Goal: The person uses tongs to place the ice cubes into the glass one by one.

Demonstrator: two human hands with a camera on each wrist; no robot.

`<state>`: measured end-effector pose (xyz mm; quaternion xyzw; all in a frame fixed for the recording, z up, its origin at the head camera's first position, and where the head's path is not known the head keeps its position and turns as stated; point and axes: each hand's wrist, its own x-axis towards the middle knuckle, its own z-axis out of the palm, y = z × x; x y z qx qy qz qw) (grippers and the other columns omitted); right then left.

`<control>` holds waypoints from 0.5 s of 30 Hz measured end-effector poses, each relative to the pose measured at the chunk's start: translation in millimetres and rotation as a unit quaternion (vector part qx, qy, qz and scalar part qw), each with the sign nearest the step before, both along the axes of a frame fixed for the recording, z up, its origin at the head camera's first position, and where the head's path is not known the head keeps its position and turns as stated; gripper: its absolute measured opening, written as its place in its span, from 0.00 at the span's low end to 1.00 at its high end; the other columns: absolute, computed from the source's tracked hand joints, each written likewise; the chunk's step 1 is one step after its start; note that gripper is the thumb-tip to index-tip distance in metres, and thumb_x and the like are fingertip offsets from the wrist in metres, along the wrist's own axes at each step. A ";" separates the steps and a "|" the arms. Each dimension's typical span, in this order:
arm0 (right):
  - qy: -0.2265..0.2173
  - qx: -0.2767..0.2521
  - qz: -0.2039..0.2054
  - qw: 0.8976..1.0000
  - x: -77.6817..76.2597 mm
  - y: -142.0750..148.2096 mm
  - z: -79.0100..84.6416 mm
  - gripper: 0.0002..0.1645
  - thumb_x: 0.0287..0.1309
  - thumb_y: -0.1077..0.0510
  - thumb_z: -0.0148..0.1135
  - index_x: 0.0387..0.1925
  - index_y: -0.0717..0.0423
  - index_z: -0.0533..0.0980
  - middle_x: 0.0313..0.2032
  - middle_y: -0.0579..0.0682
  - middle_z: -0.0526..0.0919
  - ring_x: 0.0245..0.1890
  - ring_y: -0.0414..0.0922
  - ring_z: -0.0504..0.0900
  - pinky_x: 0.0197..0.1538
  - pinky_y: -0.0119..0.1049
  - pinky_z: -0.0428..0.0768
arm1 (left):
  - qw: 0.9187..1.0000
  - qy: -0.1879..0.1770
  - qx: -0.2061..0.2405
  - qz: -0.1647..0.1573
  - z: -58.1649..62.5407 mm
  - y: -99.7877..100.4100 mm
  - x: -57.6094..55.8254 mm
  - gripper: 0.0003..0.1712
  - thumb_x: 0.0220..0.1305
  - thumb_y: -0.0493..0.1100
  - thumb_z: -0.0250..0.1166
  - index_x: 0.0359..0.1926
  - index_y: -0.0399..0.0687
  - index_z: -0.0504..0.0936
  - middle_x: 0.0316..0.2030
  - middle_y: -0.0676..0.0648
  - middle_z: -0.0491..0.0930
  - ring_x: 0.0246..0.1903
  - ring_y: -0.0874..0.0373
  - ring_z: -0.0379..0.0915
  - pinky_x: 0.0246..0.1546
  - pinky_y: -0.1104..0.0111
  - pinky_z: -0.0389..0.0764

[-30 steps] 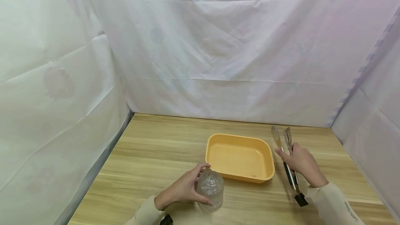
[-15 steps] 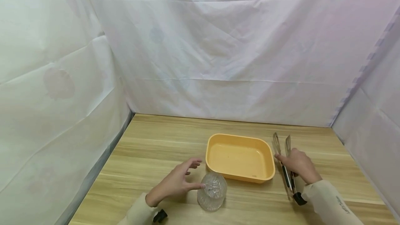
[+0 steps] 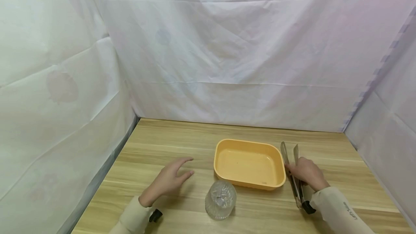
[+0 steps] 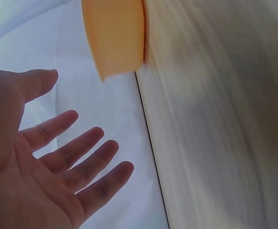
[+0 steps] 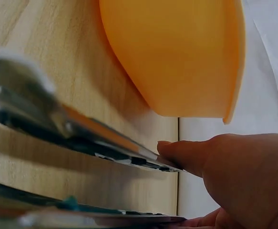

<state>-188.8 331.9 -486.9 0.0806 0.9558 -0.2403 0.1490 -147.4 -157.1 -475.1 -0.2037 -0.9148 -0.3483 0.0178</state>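
Observation:
My right hand [image 3: 307, 172] grips a pair of metal tongs [image 3: 294, 187] with dark handle parts, beside the right end of the yellow tray. In the right wrist view the thumb [image 5: 181, 153] presses one arm of the tongs and the fingers lie along the other, with the two arms spread apart. My left hand [image 3: 169, 178] hovers over the table, fingers spread and nothing in them; its bare palm [image 4: 29, 186] shows in the left wrist view. Between the hands, close in front of the tray, stands a clear ridged glass [image 3: 221, 199].
The yellow rectangular tray [image 3: 248, 184] sits on the wood-grain table [image 3: 156, 143], right of the middle. White cloth walls [image 3: 227, 46] rise behind the table and on both sides.
My left hand has let go of the glass and moved away to the left. My right hand has drawn the tongs slightly nearer and to the left.

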 end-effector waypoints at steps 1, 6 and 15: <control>-0.001 -0.003 0.000 1.000 0.1 -0.2 -0.4 0.27 0.65 0.40 0.55 0.23 0.59 0.75 0.19 0.53 0.78 0.17 0.47 0.78 0.20 0.39 0.77 | 1.000 0.001 -0.001 0.006 0.8 -2.7 -0.9 0.27 0.67 0.49 0.65 0.65 0.48 0.74 0.62 0.48 0.76 0.64 0.48 0.70 0.63 0.51 0.71; 0.000 -0.008 0.002 1.000 0.9 0.2 -1.7 0.30 0.65 0.38 0.55 0.21 0.59 0.76 0.18 0.53 0.78 0.16 0.47 0.78 0.20 0.38 0.76 | 1.000 0.001 -0.007 0.021 1.7 -13.3 -4.9 0.29 0.67 0.51 0.66 0.66 0.47 0.73 0.63 0.47 0.75 0.64 0.48 0.69 0.63 0.50 0.71; 0.000 -0.004 0.007 1.000 0.3 -2.3 -3.4 0.32 0.65 0.37 0.56 0.18 0.58 0.75 0.16 0.53 0.78 0.14 0.47 0.77 0.18 0.37 0.75 | 0.998 0.021 -0.039 0.052 -0.8 -25.8 -9.9 0.30 0.66 0.49 0.67 0.65 0.45 0.73 0.63 0.43 0.75 0.63 0.44 0.70 0.59 0.47 0.73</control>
